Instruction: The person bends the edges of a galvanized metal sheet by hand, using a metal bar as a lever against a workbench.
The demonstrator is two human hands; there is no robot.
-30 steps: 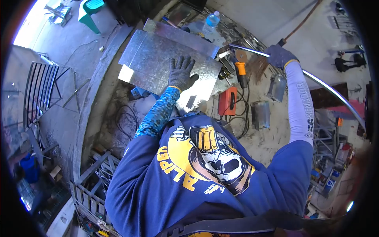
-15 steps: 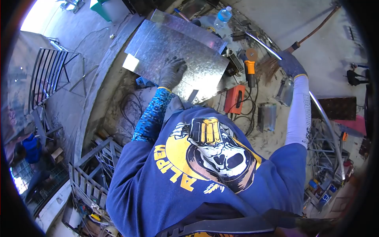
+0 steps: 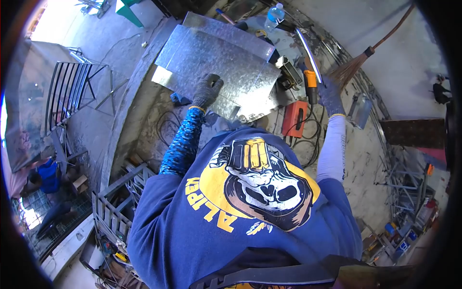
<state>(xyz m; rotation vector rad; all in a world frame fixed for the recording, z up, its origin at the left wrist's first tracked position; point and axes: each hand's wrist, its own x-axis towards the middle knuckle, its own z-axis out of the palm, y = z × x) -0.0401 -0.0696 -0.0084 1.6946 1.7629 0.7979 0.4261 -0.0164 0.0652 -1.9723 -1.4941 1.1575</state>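
Note:
My gloved left hand lies on the near left part of a shiny sheet metal piece, its fingers curled and pressed together on the surface. The sheet rests on another metal sheet that shows behind it. My gloved right hand is closed round a long shiny metal strip, which points away toward the water bottle. An orange and black angle grinder lies just left of my right hand. Nearer to me sits a red metal box with a dark handle.
A water bottle stands at the far edge. A broom lies beyond my right hand. Black cables loop near the red box. Metal frames stand at the lower left. A person in blue is at the far left.
My right hand has moved inward and nearer to me with the metal strip, from beside the broom to beside the grinder. My left hand stays on the sheet. The view has shifted slightly.

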